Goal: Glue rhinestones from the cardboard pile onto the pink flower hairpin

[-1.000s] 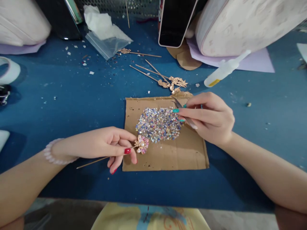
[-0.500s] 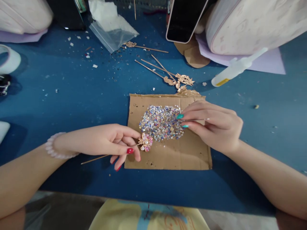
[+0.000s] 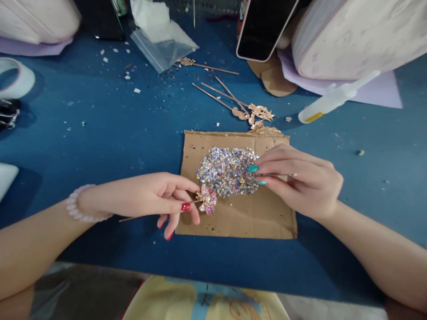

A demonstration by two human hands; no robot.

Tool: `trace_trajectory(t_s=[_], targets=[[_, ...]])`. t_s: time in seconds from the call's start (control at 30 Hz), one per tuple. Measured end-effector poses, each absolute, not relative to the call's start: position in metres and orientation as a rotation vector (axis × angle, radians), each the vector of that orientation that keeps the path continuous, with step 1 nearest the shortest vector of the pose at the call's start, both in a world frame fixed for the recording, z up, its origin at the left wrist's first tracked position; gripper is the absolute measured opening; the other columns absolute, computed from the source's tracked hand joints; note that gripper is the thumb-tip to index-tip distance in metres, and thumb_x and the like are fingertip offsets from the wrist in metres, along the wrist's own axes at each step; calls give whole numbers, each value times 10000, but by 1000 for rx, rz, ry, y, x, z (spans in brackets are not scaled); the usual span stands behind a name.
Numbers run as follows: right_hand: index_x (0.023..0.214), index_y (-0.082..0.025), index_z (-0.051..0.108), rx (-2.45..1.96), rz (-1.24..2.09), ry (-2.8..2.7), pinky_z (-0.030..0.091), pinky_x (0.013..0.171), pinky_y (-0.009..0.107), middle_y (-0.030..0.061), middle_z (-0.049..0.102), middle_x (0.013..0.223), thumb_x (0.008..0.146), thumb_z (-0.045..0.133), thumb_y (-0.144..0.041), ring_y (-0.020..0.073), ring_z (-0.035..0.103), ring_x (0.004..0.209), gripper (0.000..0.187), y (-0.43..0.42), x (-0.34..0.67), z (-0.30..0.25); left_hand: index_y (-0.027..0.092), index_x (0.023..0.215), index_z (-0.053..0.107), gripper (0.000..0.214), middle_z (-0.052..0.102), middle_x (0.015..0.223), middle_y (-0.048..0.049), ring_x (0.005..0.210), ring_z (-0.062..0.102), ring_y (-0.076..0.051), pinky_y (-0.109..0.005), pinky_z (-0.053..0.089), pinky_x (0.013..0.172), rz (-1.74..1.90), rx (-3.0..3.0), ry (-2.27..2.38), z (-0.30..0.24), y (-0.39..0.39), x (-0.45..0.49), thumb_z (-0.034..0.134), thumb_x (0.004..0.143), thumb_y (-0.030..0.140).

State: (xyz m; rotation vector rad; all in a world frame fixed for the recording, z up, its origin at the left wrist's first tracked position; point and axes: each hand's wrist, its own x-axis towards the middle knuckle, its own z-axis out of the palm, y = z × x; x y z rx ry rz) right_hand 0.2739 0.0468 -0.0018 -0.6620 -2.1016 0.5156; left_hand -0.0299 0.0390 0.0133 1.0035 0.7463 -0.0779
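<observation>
My left hand [image 3: 163, 198] pinches the thin metal stem of a hairpin, whose flower head [image 3: 207, 199] carries pink stones and a pearl-like centre. The flower hangs over the left part of a cardboard sheet [image 3: 247, 222]. Spread on that cardboard is a pile of small glittering rhinestones [image 3: 228, 171] in silver, blue and mixed colours. My right hand [image 3: 296, 178], with green nails, is closed on a thin pointed tool [image 3: 283, 174]. Its fingertips are at the right edge of the pile, and the tool's tip is hidden there.
Several gold hairpins [image 3: 240, 111] lie behind the cardboard. A glue bottle [image 3: 328, 104] rests at the right near a pale bag [image 3: 360, 40]. A phone [image 3: 265, 31] stands at the back, beside a plastic bag [image 3: 163, 49]. A roll of tape [image 3: 25, 80] sits far left.
The whole view has shifted slightly, so things appear a little further right. The flower head has turned a little in my left hand. My right hand stays at the rhinestone pile.
</observation>
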Motion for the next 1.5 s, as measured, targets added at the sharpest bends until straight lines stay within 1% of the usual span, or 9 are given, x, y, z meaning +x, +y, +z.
trace_trajectory(t_s=[0.2, 0.33, 0.47, 0.67, 0.8, 0.9, 1.1, 1.3, 1.5], targets=[[994, -260, 715, -654, 506, -2119, 623, 712, 353, 31, 775, 862, 915, 696, -149, 191, 747, 779, 138, 47, 275, -1, 194, 1161, 578, 152, 770, 1133, -95, 632, 742, -105, -182, 516, 541, -107, 945, 795, 17, 35, -24, 515, 1034, 249], [977, -242, 707, -640, 504, -2123, 627, 719, 349, 45, 774, 866, 921, 695, -155, 187, 745, 781, 104, 47, 274, -1, 183, 1084, 617, 154, 784, 1096, -90, 657, 757, -112, -174, 527, 554, -175, 887, 756, 21, 31, -23, 534, 1031, 301], [980, -265, 711, -645, 514, -2125, 635, 717, 356, 33, 776, 875, 920, 696, -162, 187, 743, 767, 120, 47, 274, 0, 205, 1062, 589, 160, 800, 1056, -79, 664, 770, -125, -178, 529, 560, -182, 853, 749, 19, 27, -27, 534, 1040, 354], [996, -260, 708, -634, 531, -2134, 628, 723, 359, 37, 768, 875, 913, 690, -129, 193, 740, 777, 156, 46, 274, 1, 208, 1055, 603, 105, 800, 1061, -55, 681, 782, -128, -174, 524, 570, -277, 864, 721, 19, 25, -28, 507, 1031, 245], [1009, -244, 706, -589, 526, -2142, 618, 710, 359, 41, 756, 871, 889, 706, -87, 191, 726, 763, 197, 47, 274, 1, 191, 1066, 602, 144, 793, 1091, -62, 693, 785, -126, -166, 518, 578, -374, 857, 677, 24, 25, -25, 475, 1004, 163], [999, -201, 707, -554, 524, -2140, 614, 707, 364, 67, 750, 864, 866, 717, -53, 201, 723, 777, 199, 48, 274, 0, 183, 1050, 599, 176, 789, 1117, -67, 717, 789, -125, -159, 513, 593, -447, 876, 648, 28, 26, -23, 450, 985, 114], [1003, -197, 708, -552, 559, -2142, 608, 714, 394, 75, 742, 877, 870, 703, -44, 214, 715, 791, 203, 47, 274, -1, 180, 1004, 577, 186, 798, 1116, -96, 718, 794, -150, -164, 508, 573, -580, 928, 608, 35, 26, -19, 412, 975, 101], [995, -176, 698, -543, 579, -2152, 604, 735, 394, 84, 732, 869, 856, 699, -6, 211, 706, 804, 219, 46, 273, 0, 177, 1017, 603, 151, 797, 1123, -110, 697, 786, -152, -176, 520, 575, -618, 963, 616, 33, 23, -18, 458, 975, 176], [990, -168, 694, -552, 563, -2169, 613, 755, 391, 90, 734, 872, 849, 710, -3, 212, 707, 813, 218, 46, 274, 1, 184, 1009, 589, 199, 794, 1127, -93, 688, 782, -140, -170, 500, 559, -596, 955, 612, 31, 23, -17, 426, 938, 94]])
